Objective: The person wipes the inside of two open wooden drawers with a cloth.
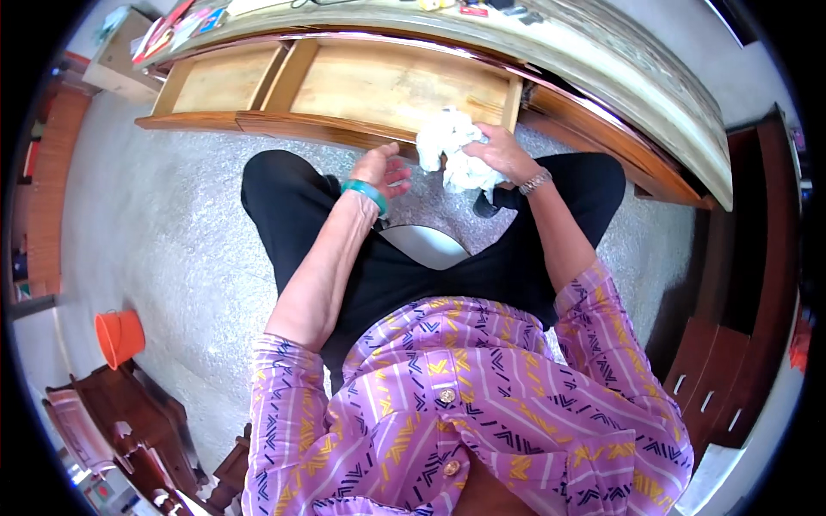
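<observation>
My right hand [500, 153] grips a crumpled white cloth [452, 138] at the front right corner of a pulled-out wooden drawer [387, 80]. Part of the cloth hangs down over the drawer front, and its far folds reach above the rim. My left hand [382, 169] holds nothing; its fingers are apart, just on my side of the drawer's front panel [322, 131]. A green bangle [365, 193] circles the left wrist, and a metal watch band [535, 182] the right. A second pulled-out drawer [226, 80] adjoins on the left. Both show bare wooden bottoms.
Above the drawers runs a stone-patterned desktop [387, 19] with small items along its back. An orange bucket [120, 338] stands on the grey floor at left, near dark wooden furniture [129, 413]. A dark cabinet [710, 367] is at right. Something white and round [426, 246] shows between my legs.
</observation>
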`<state>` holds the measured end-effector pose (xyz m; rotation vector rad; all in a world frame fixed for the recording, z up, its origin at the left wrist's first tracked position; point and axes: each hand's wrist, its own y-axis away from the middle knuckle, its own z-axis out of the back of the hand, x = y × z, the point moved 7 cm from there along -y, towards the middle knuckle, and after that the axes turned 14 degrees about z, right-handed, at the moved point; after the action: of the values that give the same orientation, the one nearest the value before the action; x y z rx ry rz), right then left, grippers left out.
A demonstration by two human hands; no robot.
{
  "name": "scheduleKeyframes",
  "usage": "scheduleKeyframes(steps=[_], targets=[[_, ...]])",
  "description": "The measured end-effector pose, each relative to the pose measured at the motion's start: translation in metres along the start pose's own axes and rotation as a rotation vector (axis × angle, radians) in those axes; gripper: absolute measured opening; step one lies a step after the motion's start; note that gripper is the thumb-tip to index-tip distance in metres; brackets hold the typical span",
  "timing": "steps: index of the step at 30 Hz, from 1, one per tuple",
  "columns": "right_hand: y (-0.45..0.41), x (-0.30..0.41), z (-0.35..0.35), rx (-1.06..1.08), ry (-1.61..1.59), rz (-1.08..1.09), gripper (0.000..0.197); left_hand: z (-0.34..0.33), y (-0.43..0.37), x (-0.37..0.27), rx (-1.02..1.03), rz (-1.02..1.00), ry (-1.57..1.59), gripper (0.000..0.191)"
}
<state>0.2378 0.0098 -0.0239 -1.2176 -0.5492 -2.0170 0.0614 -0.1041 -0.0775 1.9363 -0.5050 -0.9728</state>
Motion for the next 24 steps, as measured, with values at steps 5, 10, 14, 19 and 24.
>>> scheduleKeyframes(steps=[5, 10, 14, 19, 24], targets=[[-0.001, 0.018, -0.009, -0.075, -0.816, -0.071, 0.028, -0.028, 0.026, 0.008, 0.056, 0.116, 0.033, 0.077], [-0.017, 0.059, -0.035, 0.148, -0.554, 0.056, 0.040, -0.071, 0.039, -0.006, 0.717, -0.043, 0.365, 0.052], [-0.017, 0.095, -0.034, 0.020, -0.394, 0.191, 0.077, -0.058, 0.046, -0.020, 0.599, -0.132, 0.444, 0.044], [-0.023, 0.100, -0.050, 0.113, -0.041, 0.325, 0.078, -0.049, 0.050, -0.018, 0.558, -0.241, 0.419, 0.042], [-0.034, 0.115, -0.050, 0.002, -0.227, 0.342, 0.068, -0.043, 0.071, -0.034, 0.502, -0.459, 0.451, 0.041]])
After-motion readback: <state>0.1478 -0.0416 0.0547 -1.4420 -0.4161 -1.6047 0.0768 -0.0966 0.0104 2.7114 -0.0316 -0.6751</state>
